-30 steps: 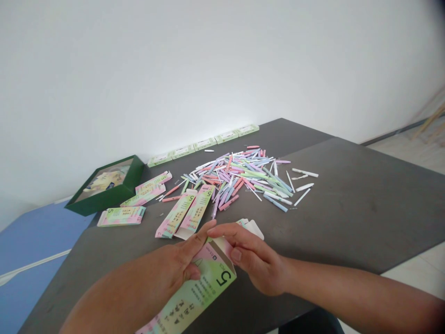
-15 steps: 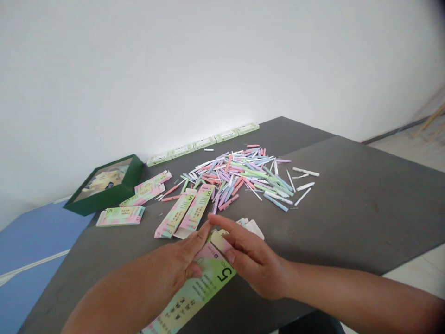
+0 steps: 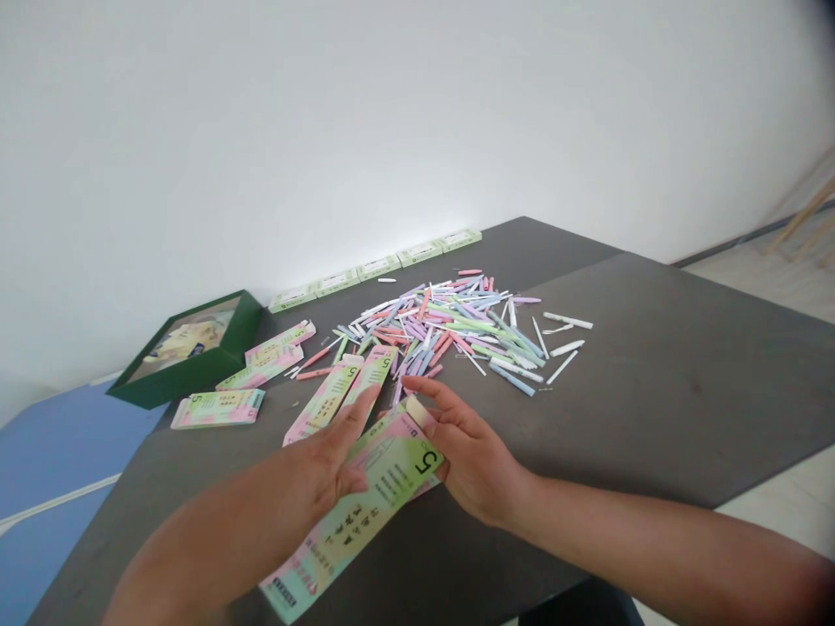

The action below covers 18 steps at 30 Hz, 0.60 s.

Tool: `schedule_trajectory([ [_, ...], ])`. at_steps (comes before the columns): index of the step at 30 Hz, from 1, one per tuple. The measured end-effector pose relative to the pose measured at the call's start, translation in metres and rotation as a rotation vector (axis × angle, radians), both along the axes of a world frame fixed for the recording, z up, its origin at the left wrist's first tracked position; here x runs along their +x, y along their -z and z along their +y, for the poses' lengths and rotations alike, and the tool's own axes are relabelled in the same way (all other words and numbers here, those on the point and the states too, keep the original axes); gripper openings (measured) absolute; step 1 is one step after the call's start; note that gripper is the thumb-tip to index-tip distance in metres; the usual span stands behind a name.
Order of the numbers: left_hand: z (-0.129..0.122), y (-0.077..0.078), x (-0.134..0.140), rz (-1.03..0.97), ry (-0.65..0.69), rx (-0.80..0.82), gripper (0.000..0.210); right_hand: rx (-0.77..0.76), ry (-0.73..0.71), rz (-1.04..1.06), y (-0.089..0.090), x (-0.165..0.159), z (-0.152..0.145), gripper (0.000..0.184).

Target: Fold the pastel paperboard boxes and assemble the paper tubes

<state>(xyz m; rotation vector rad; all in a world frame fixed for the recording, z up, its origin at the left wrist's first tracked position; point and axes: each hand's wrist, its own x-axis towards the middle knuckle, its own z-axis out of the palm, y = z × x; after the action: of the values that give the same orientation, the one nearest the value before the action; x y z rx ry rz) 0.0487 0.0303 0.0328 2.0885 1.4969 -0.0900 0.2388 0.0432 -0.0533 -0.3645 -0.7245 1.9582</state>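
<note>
A flat pastel green-and-pink cardboard pen box (image 3: 352,522), marked with a large 5, lies at a slant between my hands. My left hand (image 3: 330,461) grips it along its left side, thumb over the printed face. At the upper end, my right hand (image 3: 479,465) pinches the box by its pale end flap, with the index finger stretched past it. Just beyond the hands two similar cartons (image 3: 326,396) lie side by side, partly covered by my left hand. Farther back spreads a pile of pastel pens and pen parts (image 3: 444,326).
A green box (image 3: 189,374) holding plastic packaging stands at the table's left edge. More pastel cartons (image 3: 218,409) lie near it. Several pale green boxes (image 3: 378,267) line the wall side of the dark table (image 3: 652,374). A blue surface (image 3: 65,443) adjoins at left.
The pen box has turned its printed face more toward me, and its lower end now shows. My right hand has risen slightly along the flap; the view has shifted a little.
</note>
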Motion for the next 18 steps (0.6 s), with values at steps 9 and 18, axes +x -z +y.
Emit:
schedule_trajectory([
  [9,0.005,0.004,-0.070,0.221,-0.101,0.118,0.087,-0.157,0.214,0.012,0.004,0.010,0.048,0.046],
  [18,0.027,0.002,-0.046,0.060,0.049,0.056,0.069,-0.111,0.185,0.101,0.016,0.009,0.062,0.051],
])
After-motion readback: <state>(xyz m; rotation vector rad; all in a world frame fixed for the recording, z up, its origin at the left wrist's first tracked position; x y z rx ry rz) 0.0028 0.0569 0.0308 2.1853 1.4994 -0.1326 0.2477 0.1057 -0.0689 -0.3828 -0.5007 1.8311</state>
